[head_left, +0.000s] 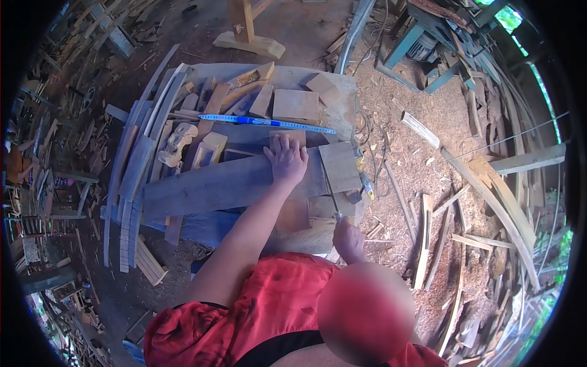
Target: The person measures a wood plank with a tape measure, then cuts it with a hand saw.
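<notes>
A long grey-brown board [214, 189] lies slantwise over the workbench. My left hand [286, 160] rests flat on it, fingers spread, the fingertips reaching a small wood block [296, 136] at its far edge. My right hand [350, 238] is closed around the handle of a handsaw [330, 189] at the near side. The saw's narrow blade lies across the board near its right end, along a line beside the end section [340, 166]. How deep the blade sits cannot be seen.
Wood offcuts [296, 105], a carved wooden piece [178, 144] and a blue-and-white measuring tape [263, 122] lie on the bench [343, 92]. A yellow-and-grey tool [367, 185] sits at its right edge. Wood shavings [397, 147] and long strips cover the floor at right. A motor machine [422, 46] stands behind.
</notes>
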{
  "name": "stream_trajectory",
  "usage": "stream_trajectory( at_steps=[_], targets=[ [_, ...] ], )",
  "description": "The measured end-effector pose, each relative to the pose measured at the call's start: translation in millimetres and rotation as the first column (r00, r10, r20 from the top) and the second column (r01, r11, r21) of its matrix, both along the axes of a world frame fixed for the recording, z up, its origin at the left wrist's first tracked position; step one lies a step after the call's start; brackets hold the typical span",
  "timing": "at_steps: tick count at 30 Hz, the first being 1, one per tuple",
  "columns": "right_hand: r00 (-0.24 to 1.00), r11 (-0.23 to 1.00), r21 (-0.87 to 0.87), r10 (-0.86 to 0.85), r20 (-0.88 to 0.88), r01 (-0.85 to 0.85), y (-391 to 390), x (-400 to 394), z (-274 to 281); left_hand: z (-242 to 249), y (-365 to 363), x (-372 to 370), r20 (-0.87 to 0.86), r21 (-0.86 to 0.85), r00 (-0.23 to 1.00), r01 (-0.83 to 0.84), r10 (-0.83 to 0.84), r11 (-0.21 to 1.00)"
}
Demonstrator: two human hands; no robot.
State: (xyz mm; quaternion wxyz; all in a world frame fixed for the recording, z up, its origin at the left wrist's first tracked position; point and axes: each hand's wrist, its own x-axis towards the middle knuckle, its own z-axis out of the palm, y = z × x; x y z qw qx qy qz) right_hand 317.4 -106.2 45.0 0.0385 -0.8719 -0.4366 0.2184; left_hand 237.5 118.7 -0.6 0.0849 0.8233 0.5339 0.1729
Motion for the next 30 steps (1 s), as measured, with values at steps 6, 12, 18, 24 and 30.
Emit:
stream_trajectory(
  at_steps=[6, 12, 18, 24, 30],
  targets=[
    [0.999, 0.987, 0.155, 0.052, 0.001, -0.052, 56.4, 14.9, -25.9, 0.7, 1.4, -1.8, 0.03, -0.009, 0.999, 0.024, -0.024, 1.0],
    [1.0, 0.999, 0.043, -0.017, 0.0, 0.017, -9.1, -1.0, -11.2, 1.5, 1.1, -0.6, 0.032, -0.002, 0.999, 0.018, -0.017, 1.0],
    [0.999, 0.967, 0.25, 0.05, 0.023, -0.054, 47.5, 14.2, -34.3, 3.2, 0.7, -1.1, 0.022, 0.011, 1.0, 0.012, -0.012, 1.0],
    [0.997, 0.996, 0.038, -0.075, -0.033, 0.076, -1.9, -1.8, -7.2, 0.4, 4.2, -0.4, 0.038, 0.012, 0.999, 0.006, -0.007, 1.0],
    [0.999, 0.998, 0.058, 0.013, -0.05, -0.01, 64.0, 20.6, -15.2, -1.5, 2.1, 0.0, 0.017, -0.01, 1.0, 0.004, -0.004, 1.0]
  ],
)
